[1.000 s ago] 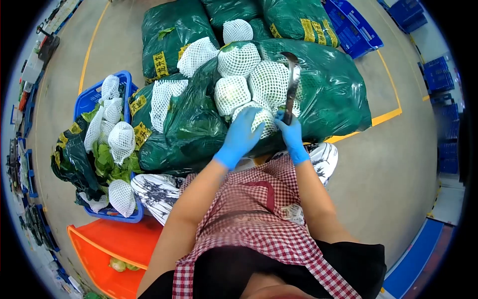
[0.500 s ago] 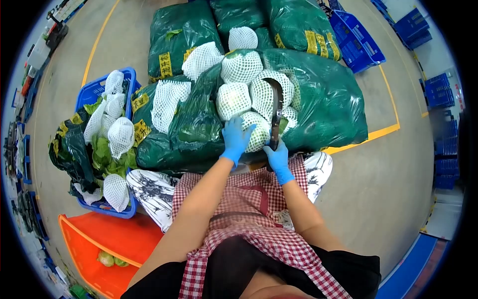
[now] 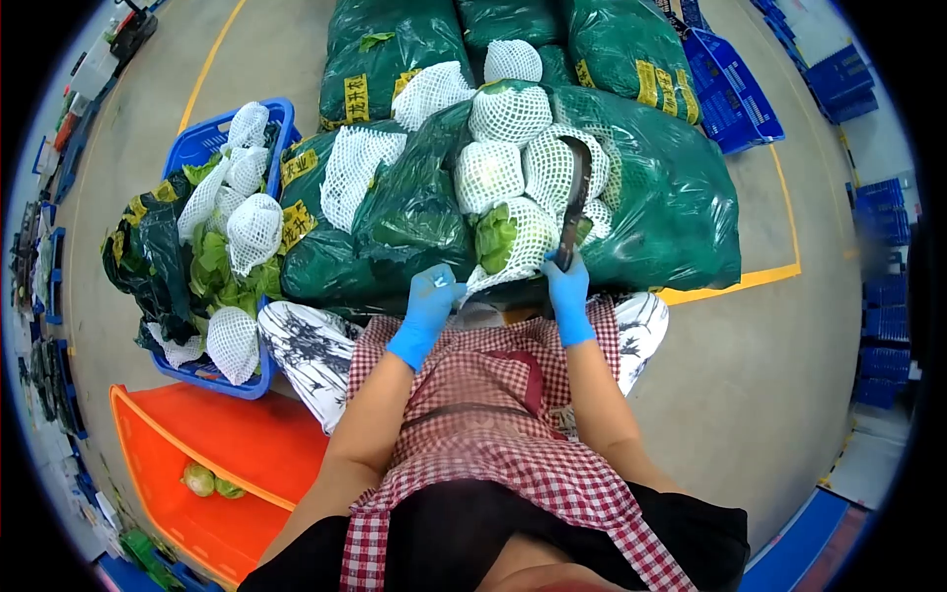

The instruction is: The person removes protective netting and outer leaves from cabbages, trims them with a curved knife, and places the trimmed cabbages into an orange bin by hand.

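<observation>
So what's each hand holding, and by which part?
Right hand grips a knife by its handle; left hand pinches the net's loose end.

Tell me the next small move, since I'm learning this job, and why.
Probably keep pulling the net down off the cabbage. The left hand grips the net's loose end, green leaves already show at the opening, and the right hand only holds the knife beside it.

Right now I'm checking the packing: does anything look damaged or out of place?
Yes. The net on the cabbage is pulled half off by the left hand; the right hand holds a knife there.
</observation>
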### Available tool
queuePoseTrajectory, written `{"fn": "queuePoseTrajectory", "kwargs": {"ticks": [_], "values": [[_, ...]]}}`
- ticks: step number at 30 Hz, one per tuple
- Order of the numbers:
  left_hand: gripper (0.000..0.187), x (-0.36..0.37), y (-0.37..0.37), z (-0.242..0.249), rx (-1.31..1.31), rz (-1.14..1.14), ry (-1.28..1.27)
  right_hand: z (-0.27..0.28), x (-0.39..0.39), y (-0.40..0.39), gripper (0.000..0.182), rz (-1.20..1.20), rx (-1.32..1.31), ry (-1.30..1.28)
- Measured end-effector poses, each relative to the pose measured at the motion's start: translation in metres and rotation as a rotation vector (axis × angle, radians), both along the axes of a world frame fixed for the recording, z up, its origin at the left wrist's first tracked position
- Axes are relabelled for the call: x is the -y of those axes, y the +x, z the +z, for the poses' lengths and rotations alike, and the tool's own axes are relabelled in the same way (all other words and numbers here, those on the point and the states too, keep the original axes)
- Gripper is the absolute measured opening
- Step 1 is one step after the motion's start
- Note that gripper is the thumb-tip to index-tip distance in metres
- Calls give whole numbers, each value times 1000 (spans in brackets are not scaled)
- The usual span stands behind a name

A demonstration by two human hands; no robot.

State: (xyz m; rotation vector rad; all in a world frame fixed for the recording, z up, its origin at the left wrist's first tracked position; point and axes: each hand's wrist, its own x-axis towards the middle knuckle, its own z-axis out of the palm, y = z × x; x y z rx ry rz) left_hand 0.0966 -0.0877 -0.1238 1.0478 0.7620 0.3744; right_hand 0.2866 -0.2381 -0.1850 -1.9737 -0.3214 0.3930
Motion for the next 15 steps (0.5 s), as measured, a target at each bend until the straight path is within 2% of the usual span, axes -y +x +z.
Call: {"fn": "queuePoseTrajectory", "kwargs": {"ticks": [1,3,4,5,8,9,10,12,14,15], "values": [[23,0,-12,2,-79,-50,-25,-6,0,7,25,-9,8,-16],[22,-3,-42,-4,-295,-182,240,-10,-7,25,26,-27,12,60],[23,-7,-59,-12,-414,-256,372,8,-15,28,26,-78,114,-41],[18,-14,-74,-43,-396,-261,285,15,-23,37,23,-18,135,-34],[33,3,-36,-20,-130,42,857,15,-50,70,24,195,76,-39],[39,8,-18,-10,-128,11,892,22,-59,79,25,277,-33,-179],[46,11,3,-2,-121,-11,931,8,-64,90,25,292,-6,-240],[42,15,44,-18,27,-7,995,14,-67,97,38,379,69,-409],[42,16,74,-23,26,-76,645,22,-72,94,39,417,165,-515],[49,18,93,-53,-63,4,361,19,-73,100,39,484,234,-694]]}}
